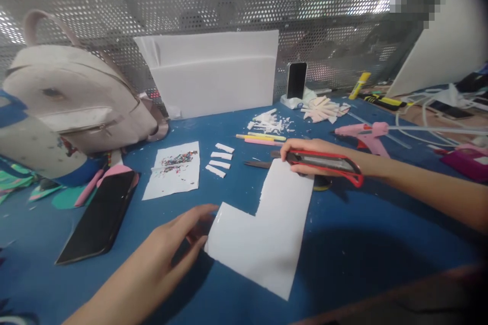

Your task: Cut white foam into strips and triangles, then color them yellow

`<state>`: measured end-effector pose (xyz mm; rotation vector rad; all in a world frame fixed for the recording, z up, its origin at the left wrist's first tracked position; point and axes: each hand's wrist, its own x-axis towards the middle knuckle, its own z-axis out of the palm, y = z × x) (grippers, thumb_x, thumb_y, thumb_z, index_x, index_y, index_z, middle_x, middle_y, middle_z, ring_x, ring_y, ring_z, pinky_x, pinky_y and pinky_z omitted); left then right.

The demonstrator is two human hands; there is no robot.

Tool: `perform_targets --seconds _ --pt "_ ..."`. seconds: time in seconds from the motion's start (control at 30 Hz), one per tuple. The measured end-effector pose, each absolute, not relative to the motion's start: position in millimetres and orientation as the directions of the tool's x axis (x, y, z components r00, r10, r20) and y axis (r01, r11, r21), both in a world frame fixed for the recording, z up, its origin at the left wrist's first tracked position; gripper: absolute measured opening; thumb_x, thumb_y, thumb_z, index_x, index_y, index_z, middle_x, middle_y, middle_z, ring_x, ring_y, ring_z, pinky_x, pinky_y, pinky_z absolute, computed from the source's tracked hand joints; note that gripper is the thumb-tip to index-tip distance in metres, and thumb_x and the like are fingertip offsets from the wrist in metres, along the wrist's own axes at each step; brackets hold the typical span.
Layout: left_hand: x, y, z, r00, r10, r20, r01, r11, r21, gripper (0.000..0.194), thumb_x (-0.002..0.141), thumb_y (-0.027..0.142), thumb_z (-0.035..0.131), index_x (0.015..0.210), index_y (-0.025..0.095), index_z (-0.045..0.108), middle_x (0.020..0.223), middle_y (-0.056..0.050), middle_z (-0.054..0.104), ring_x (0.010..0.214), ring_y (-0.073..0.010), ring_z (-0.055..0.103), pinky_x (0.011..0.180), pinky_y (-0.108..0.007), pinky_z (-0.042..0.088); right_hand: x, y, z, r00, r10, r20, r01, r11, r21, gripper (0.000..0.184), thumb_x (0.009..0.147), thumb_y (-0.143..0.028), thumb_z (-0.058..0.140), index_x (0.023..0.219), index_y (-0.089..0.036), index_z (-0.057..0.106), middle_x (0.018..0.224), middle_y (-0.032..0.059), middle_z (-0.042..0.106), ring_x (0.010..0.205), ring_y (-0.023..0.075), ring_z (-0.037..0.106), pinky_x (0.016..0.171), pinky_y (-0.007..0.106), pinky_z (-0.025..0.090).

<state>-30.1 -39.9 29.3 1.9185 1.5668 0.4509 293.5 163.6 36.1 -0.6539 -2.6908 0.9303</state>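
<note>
A white L-shaped sheet point(272, 233) of card or thin foam board is tilted a little above the blue table, with a shadow to its right. My right hand point(295, 155) is closed round a red and black utility knife point(324, 161), and its fingers also pinch the sheet's upper end. I cannot make out the blade's tip. At the sheet's left edge is my left hand point(179, 241), its thumb and index finger spanning the short side and touching it. Scissors point(257, 164) lie partly hidden behind the sheet. Four-sided white strips point(220, 156) rest to the left.
A paper with colourful bits point(152, 183) and a black phone point(97, 218) lie left, near a pale backpack point(72, 86). Behind are pens point(263, 138), white scraps point(270, 123), a propped phone point(297, 80) and a white board point(217, 78). A pink glue gun point(368, 134) lies right.
</note>
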Motion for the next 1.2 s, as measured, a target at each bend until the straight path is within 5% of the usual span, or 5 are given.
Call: perform_targets --seconds 0.33,0.57,0.8,0.97,1.2 --pt "-26.6 -59.7 9.1 0.56 0.795 0.234 0.765 -0.604 0.221 0.043 0.088 0.016 0.048 0.129 0.026 0.056 0.114 -0.007 0.071 0.092 -0.0275 0.07 0.079 -0.036 0.057 282.6 141.7 59.6 -0.829 0.551 0.096 0.469 0.779 -0.417 0.031 0.083 -0.044 0.066 0.105 -0.023 0.057 0.087 0.0018 0.069 0.07 0.0183 0.062 0.061 0.03 0.042" --pt "14.3 -55.6 9.0 0.795 0.564 0.225 0.578 -0.816 0.006 0.044 0.094 0.018 0.048 0.138 0.011 0.047 0.139 -0.013 0.052 0.122 -0.0293 0.058 0.101 -0.039 0.05 267.1 124.0 68.1 -0.715 0.609 0.343 0.38 0.751 -0.54 0.024 0.095 -0.037 0.042 0.11 -0.023 0.055 0.098 0.0068 0.065 0.09 0.024 0.061 0.075 0.035 0.047" --pt "6.9 -31.2 11.6 0.707 0.705 0.055 0.678 -0.698 0.23 0.081 0.085 0.042 0.065 0.148 0.015 0.02 0.143 -0.013 0.05 0.13 -0.0301 0.049 0.108 -0.052 0.043 275.5 108.1 65.3 -0.737 0.576 0.354 0.358 0.776 -0.519 0.031 0.088 -0.029 0.059 0.119 -0.025 0.061 0.113 0.0033 0.065 0.092 0.0205 0.063 0.078 0.031 0.048" --pt "-13.3 -34.1 22.2 0.692 0.72 0.057 0.688 -0.681 0.249 0.081 0.09 0.047 0.058 0.151 0.025 0.009 0.144 -0.006 0.05 0.133 -0.024 0.047 0.114 -0.047 0.036 285.6 103.3 67.9 -0.68 0.618 0.394 0.304 0.727 -0.615 0.027 0.091 -0.034 0.058 0.115 -0.024 0.065 0.106 0.0042 0.067 0.092 0.0193 0.065 0.08 0.029 0.05" --pt "-44.6 -24.4 32.5 0.692 0.722 0.003 0.681 -0.654 0.33 0.072 0.094 0.044 0.053 0.15 0.031 0.01 0.15 -0.003 0.042 0.139 -0.0203 0.039 0.121 -0.05 0.017 288.5 108.8 60.9 -0.742 0.586 0.325 0.016 0.5 -0.866 0.028 0.095 -0.036 0.053 0.118 -0.022 0.06 0.081 0.0034 0.066 0.066 0.0149 0.061 0.05 0.024 0.045"
